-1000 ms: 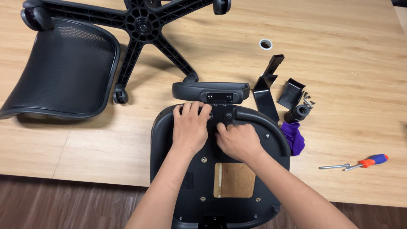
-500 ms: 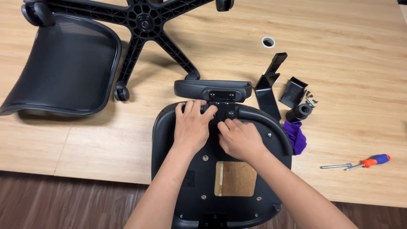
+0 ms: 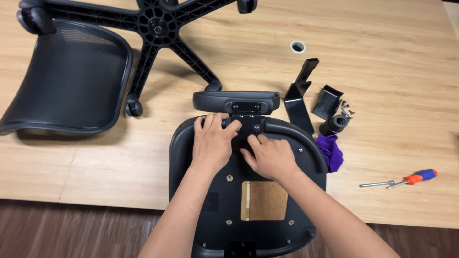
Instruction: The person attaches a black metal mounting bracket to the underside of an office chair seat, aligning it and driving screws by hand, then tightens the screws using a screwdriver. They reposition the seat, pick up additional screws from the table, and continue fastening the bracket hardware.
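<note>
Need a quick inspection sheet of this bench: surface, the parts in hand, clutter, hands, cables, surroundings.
Surface: light wooden tabletop; a round grommet hole near the far edge.
Job's things: black seat pan lying underside up, with a brown square opening; black armrest at its far edge, its bracket plate under the fingers.
Clutter: mesh backrest, five-star wheeled base, black brackets, black cylinder, loose screws, purple cloth, orange-handled screwdriver.
Grippers: left hand and right hand both rest on the seat pan at the bracket plate, fingers spread.
Cables: nothing seen.
Surroundings: dark wood floor along the near edge.
</note>
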